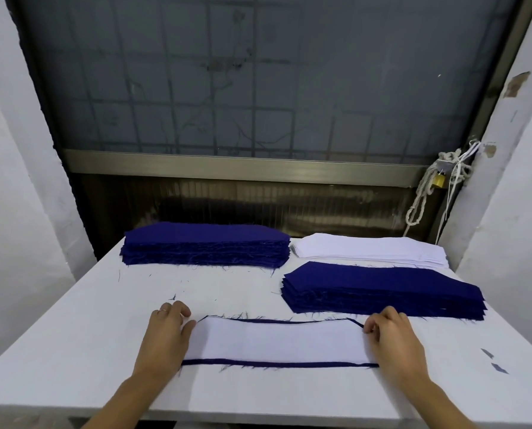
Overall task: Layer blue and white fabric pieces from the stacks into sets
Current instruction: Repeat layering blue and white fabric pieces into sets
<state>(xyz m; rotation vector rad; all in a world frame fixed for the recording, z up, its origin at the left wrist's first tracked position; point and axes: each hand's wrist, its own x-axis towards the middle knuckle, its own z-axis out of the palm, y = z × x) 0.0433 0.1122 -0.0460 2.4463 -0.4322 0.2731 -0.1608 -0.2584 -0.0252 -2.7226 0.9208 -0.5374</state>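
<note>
A white fabric piece [277,340] lies flat on a blue piece [267,363] near the table's front; only thin blue edges show along its far and near sides. My left hand [165,332] rests on the left end of this set, fingers curled at the edge. My right hand [391,339] is at the right end, fingertips pinching the corner. A thick blue stack [206,244] sits at the back left. A white stack [373,249] sits at the back right. A second blue stack [382,292] lies in front of the white one.
The white table [72,335] ends at a front edge just below my forearms. Loose blue threads and small scraps [493,362] dot its surface. Behind it stand a window, and white walls at both sides. A rope with a padlock [437,181] hangs at right.
</note>
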